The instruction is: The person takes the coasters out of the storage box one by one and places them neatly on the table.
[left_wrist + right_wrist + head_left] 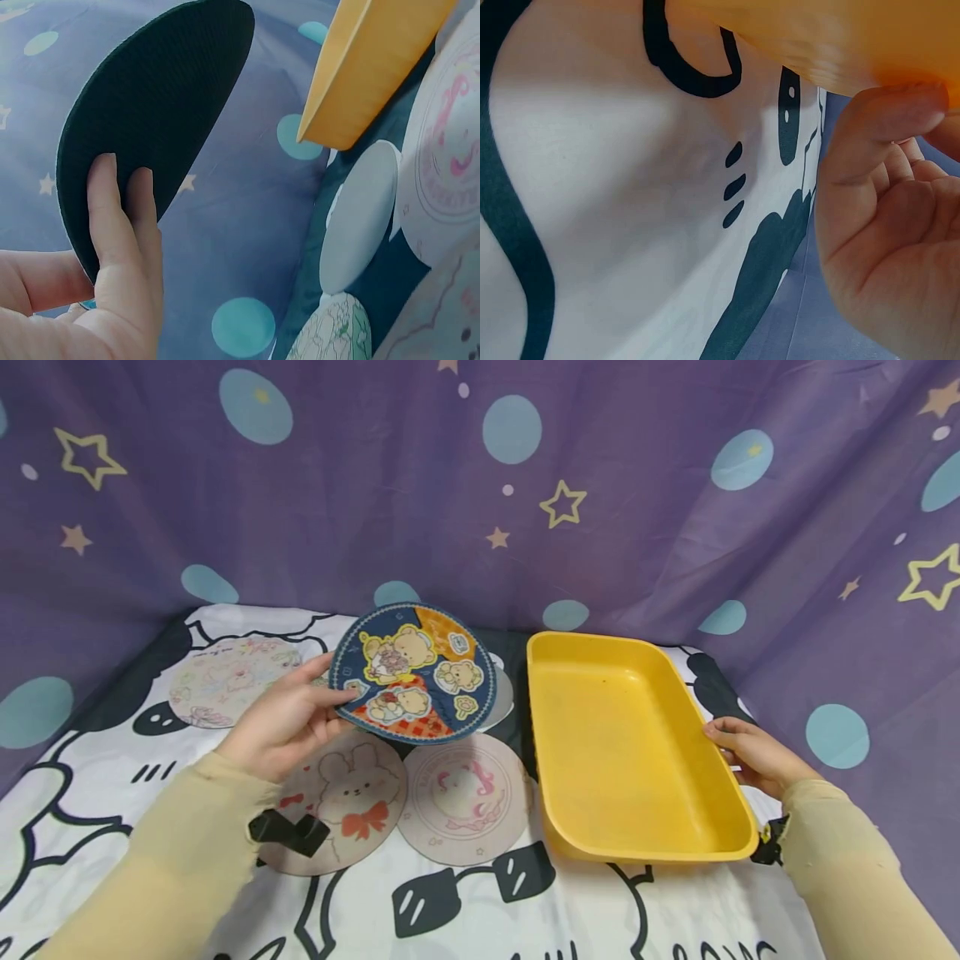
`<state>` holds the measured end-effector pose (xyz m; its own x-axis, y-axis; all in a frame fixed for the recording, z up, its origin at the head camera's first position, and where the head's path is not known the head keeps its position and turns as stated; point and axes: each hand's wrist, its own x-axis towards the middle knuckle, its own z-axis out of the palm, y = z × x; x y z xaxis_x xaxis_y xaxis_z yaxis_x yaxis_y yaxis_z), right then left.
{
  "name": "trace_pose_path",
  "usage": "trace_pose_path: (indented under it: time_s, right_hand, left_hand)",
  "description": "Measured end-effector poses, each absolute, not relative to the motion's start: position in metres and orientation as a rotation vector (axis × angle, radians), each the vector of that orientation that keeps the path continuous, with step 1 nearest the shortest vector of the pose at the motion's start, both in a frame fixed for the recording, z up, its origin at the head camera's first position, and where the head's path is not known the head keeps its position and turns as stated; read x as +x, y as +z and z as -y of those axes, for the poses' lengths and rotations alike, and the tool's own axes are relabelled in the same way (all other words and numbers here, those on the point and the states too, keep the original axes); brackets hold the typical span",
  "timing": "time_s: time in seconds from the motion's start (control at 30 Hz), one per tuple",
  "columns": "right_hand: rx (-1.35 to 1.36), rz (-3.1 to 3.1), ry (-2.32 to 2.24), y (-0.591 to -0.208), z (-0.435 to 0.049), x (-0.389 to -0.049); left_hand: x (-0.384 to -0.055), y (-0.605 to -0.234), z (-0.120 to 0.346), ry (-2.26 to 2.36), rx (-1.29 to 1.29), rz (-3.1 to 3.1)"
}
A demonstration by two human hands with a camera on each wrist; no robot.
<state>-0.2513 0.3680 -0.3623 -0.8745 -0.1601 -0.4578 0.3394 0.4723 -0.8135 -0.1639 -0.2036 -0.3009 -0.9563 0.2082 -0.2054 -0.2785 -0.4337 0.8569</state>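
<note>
My left hand [288, 718] pinches the left edge of a round mat [457, 710] printed with bears on blue and orange. It is raised over the bed-like cloth with its picture side toward the head camera. In the left wrist view the mat's dark, plain back [150, 97] shows, with two fingertips lying flat against it. On the right, my right hand [761, 756] grips the right rim of a yellow plastic tray [622, 760], which has nothing in it. The right wrist view shows the thumb at the tray's edge and a shadow on the cloth beneath.
Below the raised mat lie a rabbit mat [358, 793] and a pink-printed mat [465, 802]. A pale flowered mat [232, 681] lies at back left. Behind the raised mat, a grey disc [501, 697] is partly hidden. A purple curtain [420, 485] hangs along the back.
</note>
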Motion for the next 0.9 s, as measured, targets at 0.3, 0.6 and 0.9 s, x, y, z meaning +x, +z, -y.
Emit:
trace_pose_path:
  time_s: [0.3,0.6,0.9]
  right_hand:
    - [0.155,-2.237,-1.401,-0.365,-0.370,-0.253]
    - [0.149,-2.218,-1.406,-0.365,-0.371,-0.253]
    - [0.150,-2.221,-1.405,-0.366,-0.371,-0.254]
  left_hand:
    - [-0.155,-0.312,0.229,2.535,-0.121,-1.332]
    - [-0.142,-0.331,0.259,2.503,-0.234,-1.411]
    - [-0.133,-0.344,0.284,2.556,-0.247,-1.362]
